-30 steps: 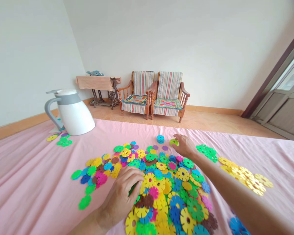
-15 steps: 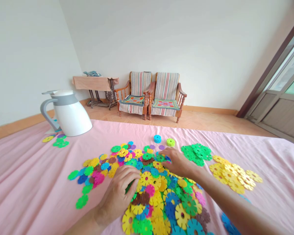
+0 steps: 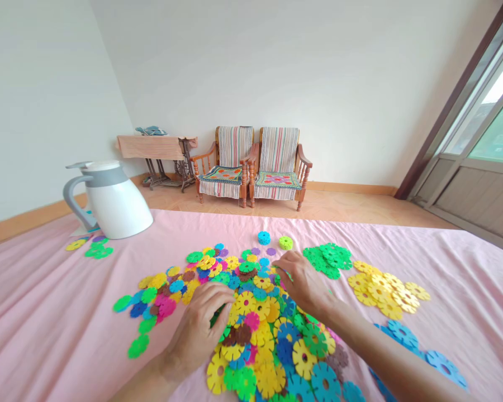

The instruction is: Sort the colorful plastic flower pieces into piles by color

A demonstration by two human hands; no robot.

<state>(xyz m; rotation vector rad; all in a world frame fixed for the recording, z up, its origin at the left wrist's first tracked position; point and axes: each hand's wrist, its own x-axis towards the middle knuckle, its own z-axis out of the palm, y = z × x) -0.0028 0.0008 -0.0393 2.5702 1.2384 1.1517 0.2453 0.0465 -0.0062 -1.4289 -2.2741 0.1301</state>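
Note:
A mixed heap of coloured flower-shaped plastic discs (image 3: 260, 329) lies on the pink cloth (image 3: 46, 312) in front of me. My left hand (image 3: 201, 326) rests on the heap's left edge, its fingers curled round a green disc (image 3: 216, 319). My right hand (image 3: 302, 283) lies on the far side of the heap, fingers bent down onto the discs; what they pinch is hidden. Just beyond it stand a small lime stack (image 3: 285, 242) and a small cyan stack (image 3: 264, 237).
To the right lie separate piles of green discs (image 3: 329, 258), yellow discs (image 3: 385, 289) and blue discs (image 3: 419, 349). A white jug (image 3: 109, 200) stands far left with a few discs (image 3: 90, 248) beside it. Two wooden armchairs (image 3: 251, 167) stand by the far wall.
My right hand has drawn back from the lime stack, leaving a lime disc there, and come down on the mixed heap. My left hand has stayed on the heap's edge.

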